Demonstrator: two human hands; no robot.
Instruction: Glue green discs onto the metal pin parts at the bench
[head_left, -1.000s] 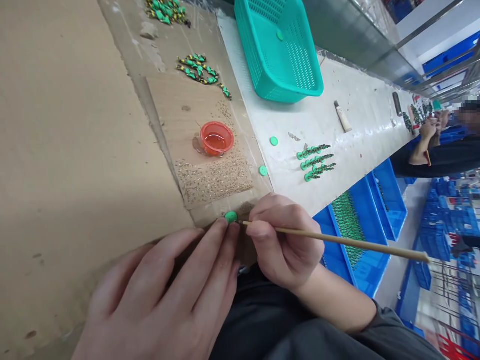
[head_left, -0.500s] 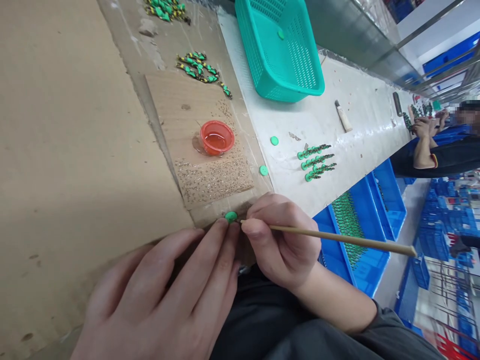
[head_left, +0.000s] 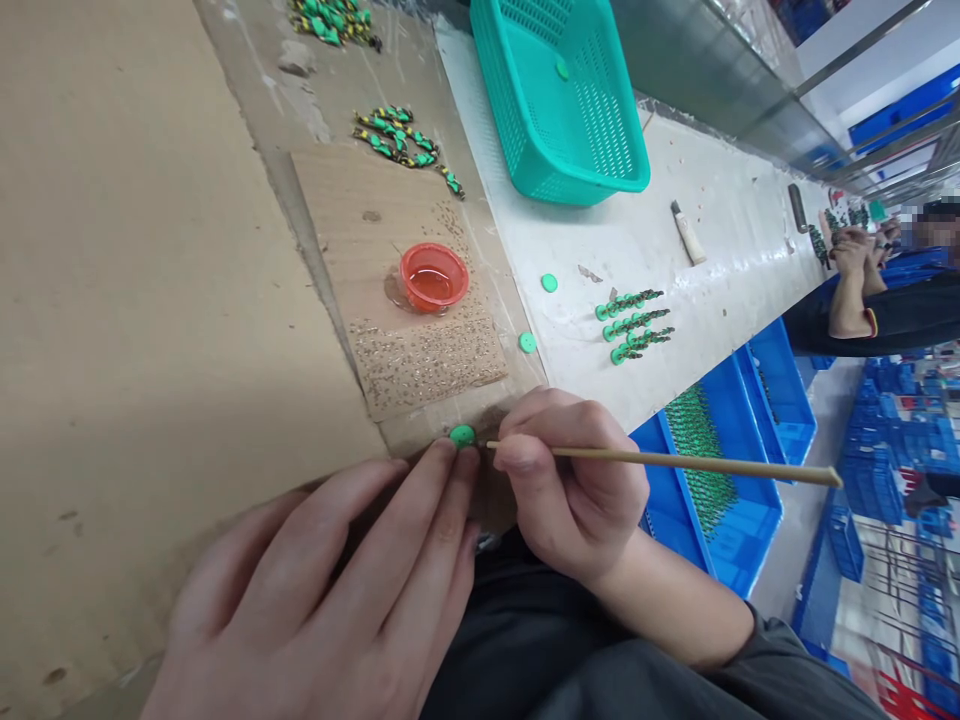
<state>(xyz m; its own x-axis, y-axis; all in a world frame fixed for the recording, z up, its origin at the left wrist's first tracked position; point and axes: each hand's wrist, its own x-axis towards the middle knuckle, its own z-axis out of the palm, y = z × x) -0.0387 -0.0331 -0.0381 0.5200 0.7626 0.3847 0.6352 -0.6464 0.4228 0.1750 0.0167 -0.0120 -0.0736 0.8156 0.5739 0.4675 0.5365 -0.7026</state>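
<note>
My left hand [head_left: 330, 590] reaches in from the lower left, its fingertips closed against a small green round disc [head_left: 462, 436] at the table's near edge. Between the thumb and fingers of my right hand [head_left: 574, 480] is a thin wooden stick [head_left: 697, 462]. Its narrow tip points at the disc, a little to the right of it and apart from it. A small red cup [head_left: 433, 277] of clear liquid stands beyond my hands on a dot-speckled cardboard piece [head_left: 330, 215]. Two more green discs, a nearer one [head_left: 528, 342] and a farther one [head_left: 550, 283], lie flat.
Green-and-black small figures [head_left: 397, 135] lie loose behind the cup. Three rows of figures on green bases [head_left: 634, 325] stand at right. A green perforated basket [head_left: 577, 180] sits at the back. Blue bins [head_left: 742, 540] hold more pieces. A co-worker [head_left: 892, 310] sits farther along the table.
My right hand has shifted slightly to the right, and the stick's tip has drawn back a little from the disc. My left hand has hardly moved.
</note>
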